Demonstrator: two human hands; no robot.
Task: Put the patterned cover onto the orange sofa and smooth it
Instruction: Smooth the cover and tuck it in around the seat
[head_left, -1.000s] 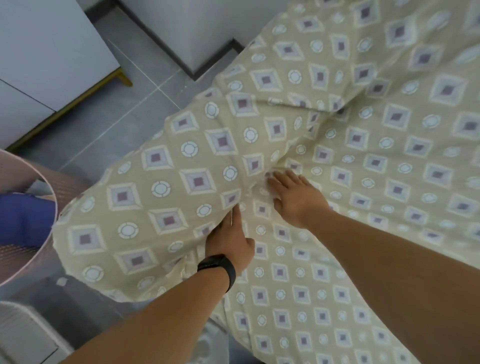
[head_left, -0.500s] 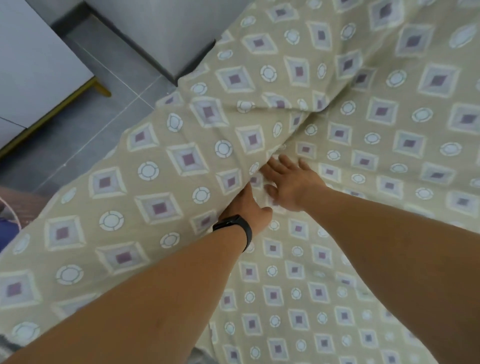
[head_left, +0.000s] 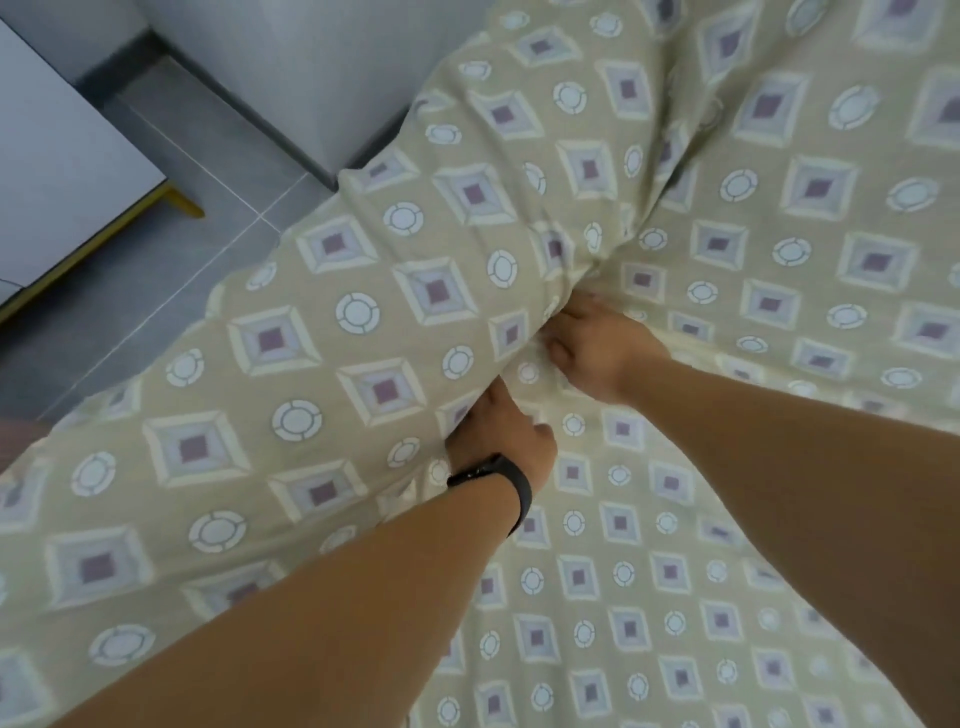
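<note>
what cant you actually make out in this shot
Head view, the only one:
- Orange sofa: fully hidden under the patterned cover.
- Left hand fingertips: buried in the crease, so grip unclear.
- Right hand fingers: tucked into the fold.
- White cabinet: cut off by the left edge.

You have grey tiled floor (head_left: 171, 249) upper left | a white cabinet (head_left: 57, 171) with a gold-coloured leg (head_left: 182, 200) at your far left | pale wall (head_left: 291, 67) with dark skirting (head_left: 249, 111) beyond

Both hands (head_left: 597, 353) in cover (head_left: 322, 332) crease
</note>
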